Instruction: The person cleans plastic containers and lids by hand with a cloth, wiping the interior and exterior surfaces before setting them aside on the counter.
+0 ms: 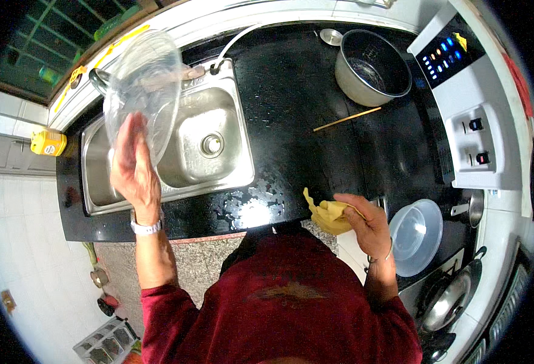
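Note:
My left hand (135, 167) is raised over the left part of the sink, gripping a clear round plastic bowl (152, 57) that is tilted up on its side. Through its see-through wall, the tap behind shows blurred. In my right hand (370, 227), near the counter's front edge, a crumpled yellow cloth (329, 216) is pinched between thumb and fingers. Beneath the bowl, the two-basin steel sink (243, 155) is set into the black counter. Just right of my right hand lies another clear plastic bowl (428, 236).
A dark-lined cooking pot (370, 70) stands at the back right, with a wooden chopstick (347, 119) before it and a small metal lid (331, 37) beside it. Water drops wet the counter (255, 200). A white appliance (482, 130), a wok lid (449, 300) and a yellow container (48, 142) flank the area.

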Action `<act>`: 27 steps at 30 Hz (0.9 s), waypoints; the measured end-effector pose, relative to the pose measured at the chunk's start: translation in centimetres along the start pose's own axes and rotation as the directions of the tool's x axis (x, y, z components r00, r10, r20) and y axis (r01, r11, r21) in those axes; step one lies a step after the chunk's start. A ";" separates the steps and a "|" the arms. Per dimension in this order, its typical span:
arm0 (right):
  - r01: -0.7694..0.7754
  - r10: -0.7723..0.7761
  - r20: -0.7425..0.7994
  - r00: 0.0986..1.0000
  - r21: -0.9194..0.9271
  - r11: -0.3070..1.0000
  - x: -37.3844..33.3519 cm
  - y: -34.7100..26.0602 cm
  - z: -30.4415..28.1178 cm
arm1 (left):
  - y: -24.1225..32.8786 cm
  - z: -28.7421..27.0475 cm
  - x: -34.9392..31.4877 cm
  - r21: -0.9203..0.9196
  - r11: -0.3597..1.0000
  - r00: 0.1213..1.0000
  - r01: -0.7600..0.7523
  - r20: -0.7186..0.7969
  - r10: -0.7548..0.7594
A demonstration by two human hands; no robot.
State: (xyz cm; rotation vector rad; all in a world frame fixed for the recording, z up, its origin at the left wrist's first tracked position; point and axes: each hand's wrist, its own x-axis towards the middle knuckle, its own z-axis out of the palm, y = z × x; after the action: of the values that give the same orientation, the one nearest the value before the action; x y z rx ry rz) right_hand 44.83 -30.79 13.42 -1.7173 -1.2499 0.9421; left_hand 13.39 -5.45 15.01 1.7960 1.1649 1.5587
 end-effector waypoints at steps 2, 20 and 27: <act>-0.026 0.025 0.022 0.999 0.040 0.999 -0.3 -0.1 0.2 | -3.5 -0.8 -2.9 0.335 0.941 0.987 -0.054 0.163 -0.001; 0.037 -0.030 -0.034 0.999 0.215 0.976 1.2 0.8 0.0 | -5.4 -1.4 -3.3 -0.150 0.896 0.907 0.417 0.128 -0.401; 0.310 -0.180 -0.291 0.940 0.501 0.808 6.2 -5.1 -0.4 | 1.1 1.9 -4.6 -0.655 0.435 0.782 0.618 0.455 -0.426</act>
State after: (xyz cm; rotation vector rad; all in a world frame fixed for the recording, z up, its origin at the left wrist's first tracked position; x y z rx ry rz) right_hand 44.72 -23.83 17.50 -1.1420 -0.9082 0.8106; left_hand 15.63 -9.60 12.99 0.8373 0.6408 1.1392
